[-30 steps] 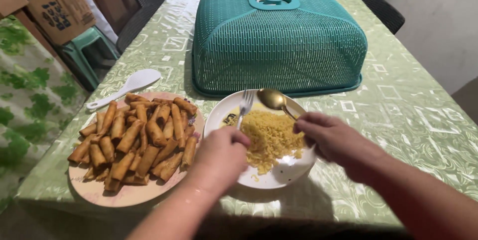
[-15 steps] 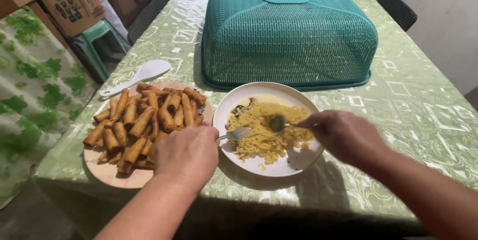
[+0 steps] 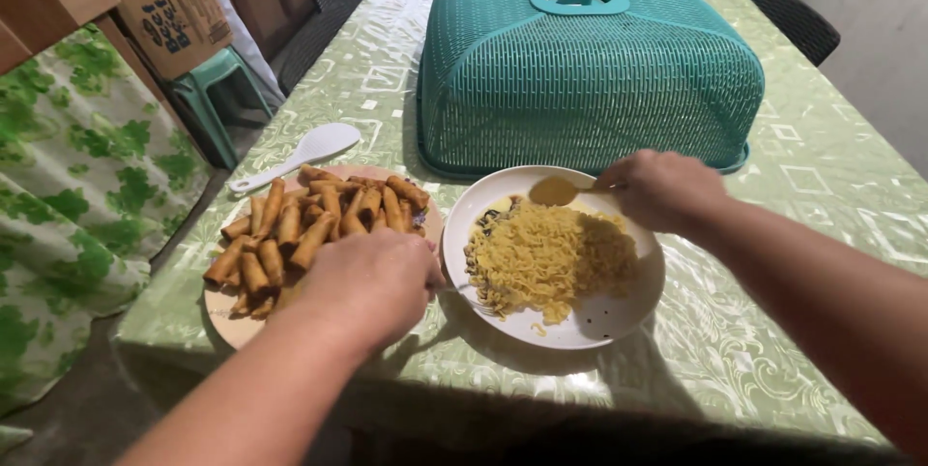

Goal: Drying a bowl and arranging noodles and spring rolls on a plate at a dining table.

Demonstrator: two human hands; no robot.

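The person is working a heap of yellow noodles (image 3: 551, 258) on a white plate (image 3: 619, 316) that is sitting near the front edge of the worktop (image 3: 822, 195). The right hand (image 3: 662, 188) is closing around the handle of a golden spoon (image 3: 553, 190) at the plate's far rim, while the left hand (image 3: 372, 282) is gripping a fork handle, its tines mostly hidden behind the hand at the plate's left side. The noodles are lying close to the plate's left rim, so a hard push could be spilling strands onto the cloth. The left wrist is hovering over the plate of fried rolls (image 3: 319, 219) and could be knocking some off. The teal food cover (image 3: 590, 79) is standing just behind, crowding the spoon.
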